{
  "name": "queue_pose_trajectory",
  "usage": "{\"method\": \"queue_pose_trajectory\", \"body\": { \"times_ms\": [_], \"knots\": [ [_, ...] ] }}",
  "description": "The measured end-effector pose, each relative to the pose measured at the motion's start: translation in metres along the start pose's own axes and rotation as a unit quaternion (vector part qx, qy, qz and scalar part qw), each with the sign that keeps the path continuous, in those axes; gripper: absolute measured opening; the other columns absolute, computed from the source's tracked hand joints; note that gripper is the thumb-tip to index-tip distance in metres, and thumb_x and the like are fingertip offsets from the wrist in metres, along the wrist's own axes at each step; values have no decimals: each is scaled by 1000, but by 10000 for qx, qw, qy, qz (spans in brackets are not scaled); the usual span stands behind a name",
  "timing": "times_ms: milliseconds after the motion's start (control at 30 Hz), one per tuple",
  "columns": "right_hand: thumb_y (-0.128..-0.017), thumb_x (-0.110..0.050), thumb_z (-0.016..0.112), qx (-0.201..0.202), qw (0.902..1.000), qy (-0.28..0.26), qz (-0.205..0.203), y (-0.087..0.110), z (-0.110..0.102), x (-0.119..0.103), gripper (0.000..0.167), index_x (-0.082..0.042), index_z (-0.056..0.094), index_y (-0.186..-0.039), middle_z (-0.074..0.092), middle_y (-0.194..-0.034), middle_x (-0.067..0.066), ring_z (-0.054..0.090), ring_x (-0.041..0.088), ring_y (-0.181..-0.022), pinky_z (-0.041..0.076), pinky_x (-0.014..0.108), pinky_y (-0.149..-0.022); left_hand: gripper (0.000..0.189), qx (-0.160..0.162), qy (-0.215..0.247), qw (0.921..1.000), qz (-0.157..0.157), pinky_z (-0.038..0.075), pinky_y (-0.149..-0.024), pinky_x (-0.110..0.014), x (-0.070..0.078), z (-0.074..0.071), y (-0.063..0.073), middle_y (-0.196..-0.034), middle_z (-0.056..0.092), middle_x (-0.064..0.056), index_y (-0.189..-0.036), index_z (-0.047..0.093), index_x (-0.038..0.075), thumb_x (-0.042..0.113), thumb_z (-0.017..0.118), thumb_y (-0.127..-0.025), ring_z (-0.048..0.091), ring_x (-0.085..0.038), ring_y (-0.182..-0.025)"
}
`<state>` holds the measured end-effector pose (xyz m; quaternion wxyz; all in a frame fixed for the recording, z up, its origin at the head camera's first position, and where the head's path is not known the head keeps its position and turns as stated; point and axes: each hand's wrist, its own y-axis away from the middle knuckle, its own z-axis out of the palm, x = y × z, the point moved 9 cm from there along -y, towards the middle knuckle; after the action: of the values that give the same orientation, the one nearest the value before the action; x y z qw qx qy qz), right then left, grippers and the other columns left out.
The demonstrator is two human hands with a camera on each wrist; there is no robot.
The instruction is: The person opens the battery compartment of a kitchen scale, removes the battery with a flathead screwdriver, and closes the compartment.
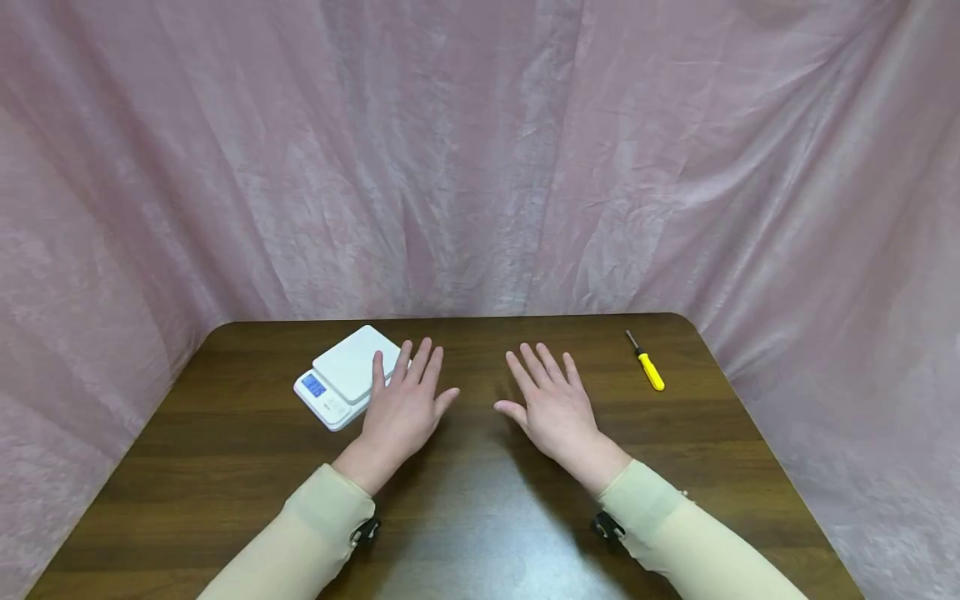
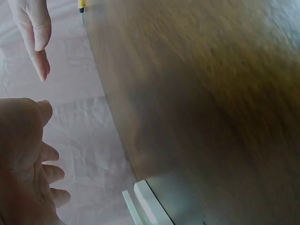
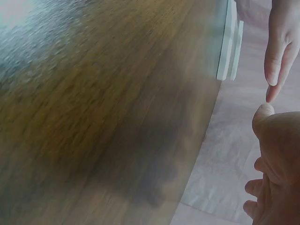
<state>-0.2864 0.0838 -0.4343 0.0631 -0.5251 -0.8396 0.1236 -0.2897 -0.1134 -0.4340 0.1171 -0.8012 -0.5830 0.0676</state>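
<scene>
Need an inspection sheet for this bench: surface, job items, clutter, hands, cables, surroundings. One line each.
Surface: dark wood-grain table, rounded far corners, bright glare near the middle of the near side.
Job items: white scale flat at left, blue display, reading illegible; yellow-handled screwdriver lying at right, shaft toward the far edge.
Clutter: nothing seen.
Hands: left hand and right hand both held above the table, fingers extended, holding nothing; in the head view the left overlaps the scale's edge.
Cables: nothing seen.
Surroundings: pink curtain behind the table and along both sides.
</scene>
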Motion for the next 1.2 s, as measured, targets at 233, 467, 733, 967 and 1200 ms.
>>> {"method": "queue_pose_trajectory", "body": {
  "times_ms": [233,467,733,967,1200],
  "knots": [
    [-107,-62,63,-13,9999,-89,-74,-4,1,-8,82,-14,45,-171,40,-175,13,31,38,-164,21,65,-131,74,-82,3,9999,-141,10,-128,-75,-11,2,1,-177,34,-17,-170,42,7,54,53,-115,25,-41,-166],
    [-108,-64,58,-167,9998,-57,-115,-7,6,-15,82,-16,40,-173,36,-178,12,28,36,-166,18,64,-132,75,-184,75,9995,-253,6,-128,-75,-23,4,2,-178,32,-17,-171,40,6,54,52,-116,20,-42,-167],
    [-109,-66,55,-262,9994,52,-222,-11,12,-25,82,-17,40,-173,35,-178,10,28,35,-166,19,63,-132,76,-248,209,9986,-428,4,-128,-75,-36,5,3,-179,31,-17,-171,39,5,54,53,-115,21,-43,-167],
    [-109,-66,55,-205,9991,99,-347,-16,16,-35,81,-17,43,-172,38,-176,11,31,35,-164,22,63,-131,75,-263,238,9978,-552,4,-128,-75,-49,5,5,-179,30,-18,-171,39,5,53,54,-115,19,-43,-167],
    [-109,-67,54,-254,9986,91,-448,-20,22,-45,81,-18,43,-172,40,-176,10,30,33,-165,23,63,-131,74,-180,200,9978,-605,9,-127,-77,-60,2,8,-177,34,-20,-169,42,4,51,56,-115,24,-45,-165]
  ]
}}
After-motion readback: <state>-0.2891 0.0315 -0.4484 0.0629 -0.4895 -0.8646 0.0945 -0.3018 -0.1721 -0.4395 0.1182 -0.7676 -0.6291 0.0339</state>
